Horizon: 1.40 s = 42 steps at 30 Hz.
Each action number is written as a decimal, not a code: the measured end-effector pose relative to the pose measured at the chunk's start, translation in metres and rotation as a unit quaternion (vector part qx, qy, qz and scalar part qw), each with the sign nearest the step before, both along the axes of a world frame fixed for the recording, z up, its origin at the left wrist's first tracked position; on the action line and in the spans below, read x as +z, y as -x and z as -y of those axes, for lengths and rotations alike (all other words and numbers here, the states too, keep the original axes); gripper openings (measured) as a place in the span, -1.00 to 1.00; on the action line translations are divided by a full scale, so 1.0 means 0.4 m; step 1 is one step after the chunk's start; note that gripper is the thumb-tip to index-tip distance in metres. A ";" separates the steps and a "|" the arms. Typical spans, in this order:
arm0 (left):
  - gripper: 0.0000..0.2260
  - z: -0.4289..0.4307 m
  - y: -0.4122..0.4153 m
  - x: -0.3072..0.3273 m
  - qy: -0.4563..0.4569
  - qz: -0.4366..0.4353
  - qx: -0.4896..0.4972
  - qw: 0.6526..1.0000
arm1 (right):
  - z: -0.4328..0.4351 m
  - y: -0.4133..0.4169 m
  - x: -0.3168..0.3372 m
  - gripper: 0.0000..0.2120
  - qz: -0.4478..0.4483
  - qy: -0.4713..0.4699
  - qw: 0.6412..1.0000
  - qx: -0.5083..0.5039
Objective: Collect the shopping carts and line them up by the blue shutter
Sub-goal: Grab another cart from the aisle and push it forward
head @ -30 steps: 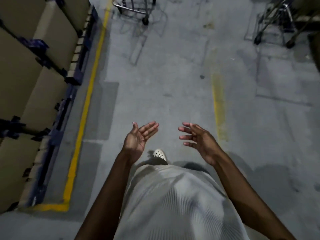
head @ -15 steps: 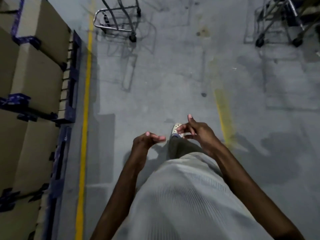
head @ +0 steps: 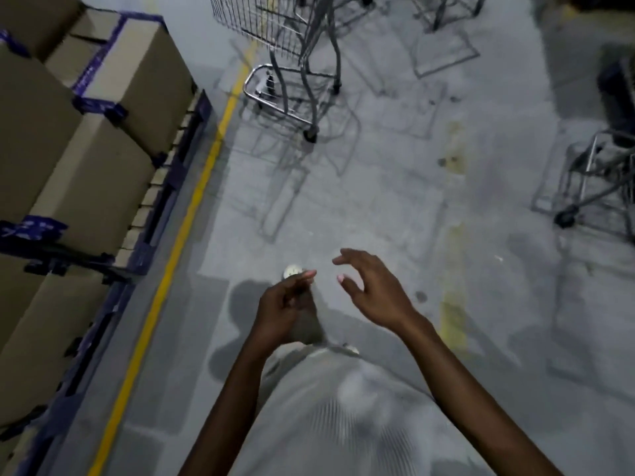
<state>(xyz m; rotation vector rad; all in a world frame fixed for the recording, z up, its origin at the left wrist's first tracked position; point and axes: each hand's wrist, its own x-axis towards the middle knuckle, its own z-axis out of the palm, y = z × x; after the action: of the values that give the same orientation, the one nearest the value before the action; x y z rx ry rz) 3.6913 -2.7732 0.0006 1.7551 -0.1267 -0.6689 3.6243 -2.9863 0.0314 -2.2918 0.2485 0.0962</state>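
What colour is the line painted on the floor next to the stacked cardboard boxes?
Yellow. The floor line shows plainly in the head view.

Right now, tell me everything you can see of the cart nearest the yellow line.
The cart is bare grey metal: a wire-mesh basket cut off by the picture's top edge, curved tube legs, a shiny lower rack and a dark wheel. It stands upright on the grey floor, just right of the yellow line. What shows of the basket holds nothing.
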 end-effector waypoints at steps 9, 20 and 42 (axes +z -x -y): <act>-0.37 0.275 -0.573 -0.026 -0.086 0.033 -0.158 0.983 | 0.303 -0.456 -0.035 -0.55 -0.080 0.055 0.995 -0.031; -0.60 0.653 -1.160 0.085 -0.071 0.083 -0.209 0.972 | 0.525 -0.934 0.050 -0.57 -0.062 0.016 0.995 -0.077; -0.63 1.491 -1.777 0.185 -0.142 0.434 -0.054 0.888 | 1.370 -1.775 0.086 -0.63 0.023 -0.036 0.998 -0.047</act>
<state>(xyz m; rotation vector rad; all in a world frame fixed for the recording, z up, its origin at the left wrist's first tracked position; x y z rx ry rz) 4.4022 -3.3696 0.0746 2.2360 -0.7768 0.0826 4.3344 -3.5342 0.0656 -2.2038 0.3242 0.0041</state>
